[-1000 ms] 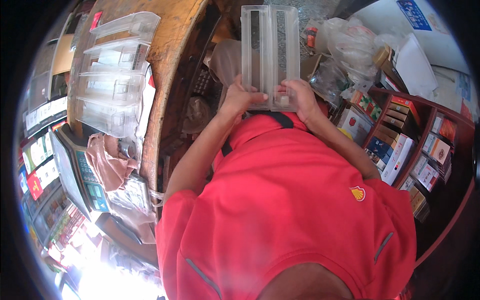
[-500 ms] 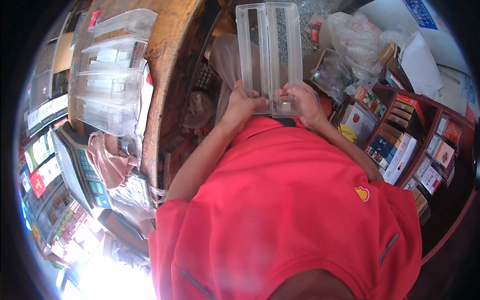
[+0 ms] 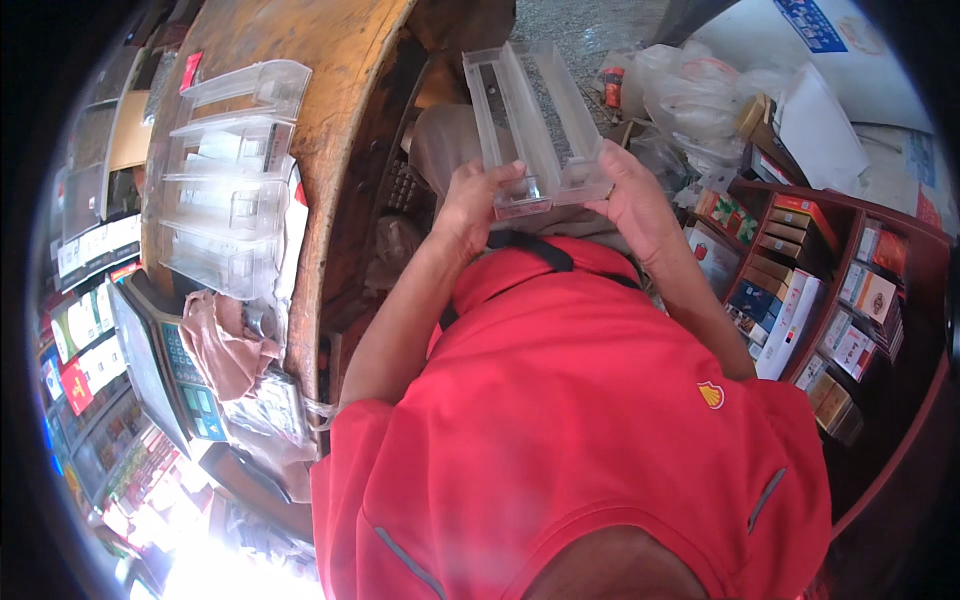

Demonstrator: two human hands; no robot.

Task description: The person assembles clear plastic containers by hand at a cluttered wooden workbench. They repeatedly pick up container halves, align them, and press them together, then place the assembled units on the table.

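While a row of similar clear trays lies on the wooden counter at upper left, the held pair of clear plastic trays sits at upper centre, side by side, lifted and not set down; whether the two are joined, and how much handling remains, cannot be told; the left hand grips the near left end, thumb laid inward; the right hand clasps the near right corner; both forearms angle inward, elbows out.

Small boxes sit in a dark red shelf.
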